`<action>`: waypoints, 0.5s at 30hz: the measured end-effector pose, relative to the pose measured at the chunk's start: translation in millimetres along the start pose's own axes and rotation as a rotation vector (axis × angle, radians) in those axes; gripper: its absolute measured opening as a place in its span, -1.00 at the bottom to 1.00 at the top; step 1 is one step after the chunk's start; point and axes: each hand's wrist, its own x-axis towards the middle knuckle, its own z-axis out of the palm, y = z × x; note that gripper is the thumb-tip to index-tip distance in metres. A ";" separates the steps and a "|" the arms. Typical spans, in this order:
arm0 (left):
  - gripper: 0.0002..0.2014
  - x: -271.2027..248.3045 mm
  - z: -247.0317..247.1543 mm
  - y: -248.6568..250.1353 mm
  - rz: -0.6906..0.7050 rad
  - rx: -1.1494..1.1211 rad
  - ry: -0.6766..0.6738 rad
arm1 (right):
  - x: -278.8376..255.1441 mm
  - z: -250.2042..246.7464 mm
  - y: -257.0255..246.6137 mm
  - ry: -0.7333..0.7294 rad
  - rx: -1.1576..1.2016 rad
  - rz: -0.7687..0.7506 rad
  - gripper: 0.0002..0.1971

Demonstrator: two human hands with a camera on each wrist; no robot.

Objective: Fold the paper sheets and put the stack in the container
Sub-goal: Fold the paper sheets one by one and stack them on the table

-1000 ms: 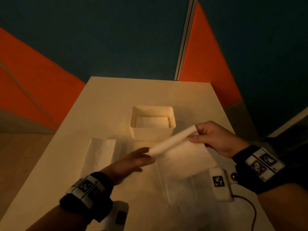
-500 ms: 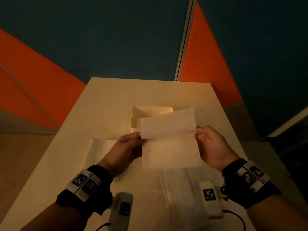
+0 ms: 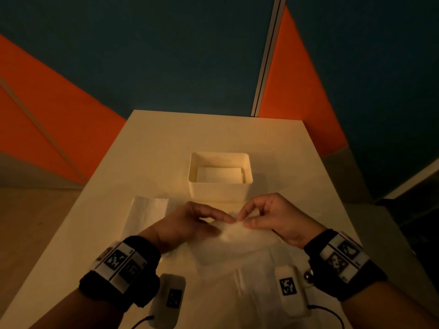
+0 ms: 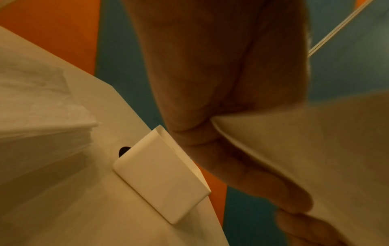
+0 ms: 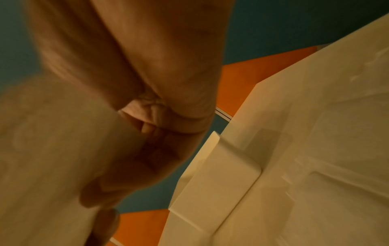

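Two hands fold a white paper sheet [image 3: 234, 243] low over the desk [image 3: 152, 148].
Half a second ago the sheet was held up, spread wide; now its top edge is gathered where the left hand [image 3: 190, 224] and right hand [image 3: 273, 219] meet, each pinching it between thumb and forefinger. Just beyond the hands stands the white container [image 3: 219, 192]; left of them lies a paper stack [image 3: 145, 214].
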 end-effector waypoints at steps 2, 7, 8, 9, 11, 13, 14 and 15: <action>-0.65 -2.6 -4.0 -6.3 -0.049 0.018 0.054 | 4.3 1.6 5.1 0.007 -0.072 0.023 -0.78; -0.69 -22.2 -39.8 -27.2 -0.017 -0.049 0.481 | 9.4 -18.9 32.0 0.141 -0.739 0.111 -0.85; -0.70 -26.6 -48.5 -31.5 -0.006 -0.049 0.569 | 8.0 -23.9 37.0 0.144 -0.875 0.154 -0.85; -0.71 -30.8 -56.8 -35.6 -0.005 -0.046 0.647 | 6.7 -28.4 41.4 0.148 -0.987 0.209 -0.84; -0.70 -38.2 -70.0 -42.5 -0.025 -0.018 0.769 | 4.7 -37.0 50.4 0.167 -1.137 0.307 -0.81; -0.69 -44.1 -80.4 -49.2 -0.054 0.033 0.851 | 3.6 -45.1 60.3 0.186 -1.205 0.366 -0.79; -0.68 -46.2 -85.2 -53.5 -0.074 0.067 0.876 | 2.7 -48.7 64.7 0.192 -1.227 0.389 -0.78; -0.67 -47.9 -89.0 -57.8 -0.097 0.104 0.894 | 2.1 -52.0 69.0 0.194 -1.245 0.411 -0.77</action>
